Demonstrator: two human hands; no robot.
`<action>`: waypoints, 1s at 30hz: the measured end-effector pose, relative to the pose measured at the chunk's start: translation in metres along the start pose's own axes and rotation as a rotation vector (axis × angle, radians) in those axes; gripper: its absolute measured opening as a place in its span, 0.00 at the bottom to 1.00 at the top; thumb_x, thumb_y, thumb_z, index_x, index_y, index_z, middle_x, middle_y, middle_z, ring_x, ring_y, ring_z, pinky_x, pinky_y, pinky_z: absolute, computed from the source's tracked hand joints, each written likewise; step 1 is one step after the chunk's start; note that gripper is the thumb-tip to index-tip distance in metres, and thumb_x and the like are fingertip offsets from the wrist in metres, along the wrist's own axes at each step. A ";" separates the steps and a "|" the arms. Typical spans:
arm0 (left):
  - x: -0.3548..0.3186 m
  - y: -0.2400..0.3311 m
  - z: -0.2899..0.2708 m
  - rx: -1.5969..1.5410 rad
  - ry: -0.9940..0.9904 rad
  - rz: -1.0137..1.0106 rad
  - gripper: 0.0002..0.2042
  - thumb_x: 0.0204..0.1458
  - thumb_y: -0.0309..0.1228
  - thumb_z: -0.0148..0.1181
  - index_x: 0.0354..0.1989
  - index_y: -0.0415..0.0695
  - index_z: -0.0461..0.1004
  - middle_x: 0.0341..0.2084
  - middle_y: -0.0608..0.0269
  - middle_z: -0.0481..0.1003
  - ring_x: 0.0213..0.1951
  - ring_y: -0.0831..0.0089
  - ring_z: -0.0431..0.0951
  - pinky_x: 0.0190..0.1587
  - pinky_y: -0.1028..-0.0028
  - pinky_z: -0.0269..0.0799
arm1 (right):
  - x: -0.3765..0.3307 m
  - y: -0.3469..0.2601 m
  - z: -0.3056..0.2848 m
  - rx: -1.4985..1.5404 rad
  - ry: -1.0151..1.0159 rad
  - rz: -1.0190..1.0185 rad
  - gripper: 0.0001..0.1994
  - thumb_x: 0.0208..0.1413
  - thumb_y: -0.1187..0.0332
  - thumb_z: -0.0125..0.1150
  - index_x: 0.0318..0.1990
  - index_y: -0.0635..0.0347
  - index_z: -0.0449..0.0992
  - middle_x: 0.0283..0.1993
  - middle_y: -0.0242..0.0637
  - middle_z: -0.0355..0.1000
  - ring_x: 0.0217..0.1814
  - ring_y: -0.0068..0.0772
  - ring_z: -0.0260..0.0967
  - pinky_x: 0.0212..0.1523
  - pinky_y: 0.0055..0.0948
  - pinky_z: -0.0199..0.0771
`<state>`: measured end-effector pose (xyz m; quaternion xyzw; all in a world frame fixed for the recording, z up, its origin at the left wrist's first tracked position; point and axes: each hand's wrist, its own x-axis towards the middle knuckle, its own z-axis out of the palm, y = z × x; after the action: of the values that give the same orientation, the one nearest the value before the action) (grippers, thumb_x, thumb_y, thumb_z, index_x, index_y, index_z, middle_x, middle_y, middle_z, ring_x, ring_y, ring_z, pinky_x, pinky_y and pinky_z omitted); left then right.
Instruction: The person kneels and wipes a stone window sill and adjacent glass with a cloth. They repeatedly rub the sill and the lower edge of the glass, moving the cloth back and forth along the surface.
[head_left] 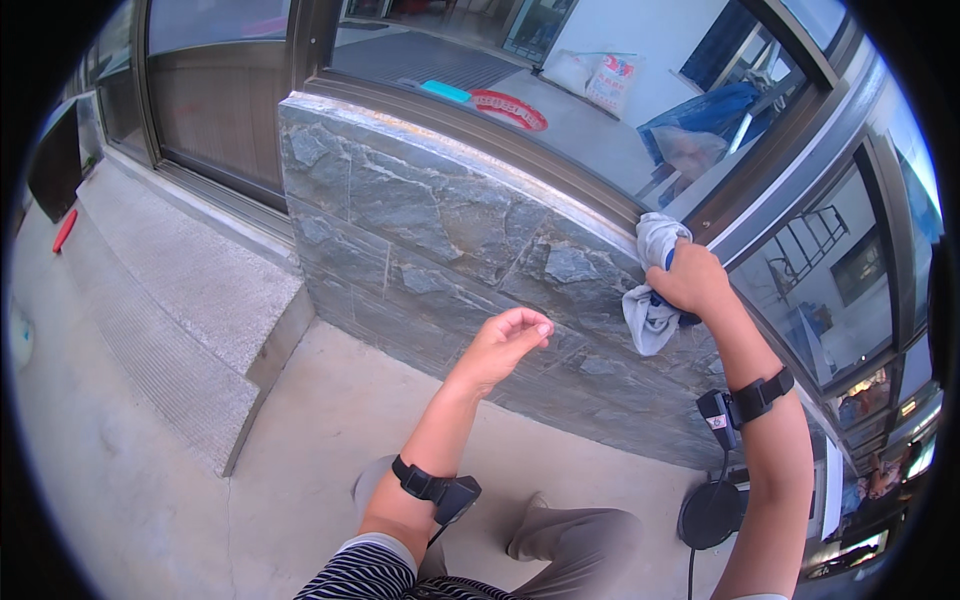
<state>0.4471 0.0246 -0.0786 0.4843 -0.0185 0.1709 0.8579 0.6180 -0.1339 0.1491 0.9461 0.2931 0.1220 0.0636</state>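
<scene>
My right hand is closed round a bunched light-grey cloth with some dark blue in it. One part of the cloth sticks up above the fist, at the right end of the ledge under the brown window frame. Its other part hangs down against the grey stone wall. Lower and further left, my left hand is held in front of the wall, fingers curled in toward the thumb. I see nothing in it.
Concrete steps rise on the left, with a red object beyond them. Glass panes turn a corner on the right. A round black item with a cable is by my right forearm. Sacks show in the glass.
</scene>
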 end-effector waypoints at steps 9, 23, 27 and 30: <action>-0.001 -0.003 0.000 -0.091 0.013 -0.021 0.08 0.63 0.34 0.60 0.44 0.45 0.78 0.42 0.67 0.80 0.43 0.78 0.78 0.49 0.74 0.72 | 0.016 -0.003 -0.017 0.214 -0.126 0.088 0.30 0.41 0.51 0.61 0.36 0.78 0.80 0.40 0.66 0.77 0.44 0.59 0.78 0.48 0.41 0.77; 0.001 0.002 -0.016 -0.078 0.086 -0.006 0.07 0.64 0.33 0.58 0.44 0.44 0.77 0.41 0.65 0.80 0.41 0.78 0.78 0.47 0.76 0.73 | -0.114 -0.019 0.013 1.016 -0.229 0.088 0.21 0.50 0.58 0.65 0.44 0.69 0.80 0.38 0.46 0.81 0.42 0.38 0.80 0.46 0.37 0.78; 0.000 0.002 -0.018 -0.089 0.134 -0.013 0.07 0.62 0.34 0.61 0.43 0.45 0.78 0.39 0.67 0.80 0.40 0.80 0.77 0.45 0.77 0.71 | -0.169 -0.042 0.030 0.629 -0.230 -0.112 0.24 0.45 0.57 0.67 0.43 0.70 0.76 0.33 0.62 0.76 0.42 0.63 0.77 0.46 0.46 0.78; 0.000 -0.004 -0.016 -0.069 0.148 -0.034 0.07 0.62 0.35 0.62 0.42 0.45 0.78 0.39 0.69 0.80 0.39 0.81 0.77 0.44 0.78 0.70 | -0.152 -0.035 0.029 0.433 0.012 -0.205 0.29 0.43 0.58 0.66 0.51 0.71 0.73 0.33 0.62 0.76 0.43 0.62 0.77 0.45 0.49 0.78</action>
<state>0.4461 0.0360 -0.0898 0.4409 0.0474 0.1907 0.8758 0.4859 -0.1932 0.0846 0.9023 0.4074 0.0550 -0.1303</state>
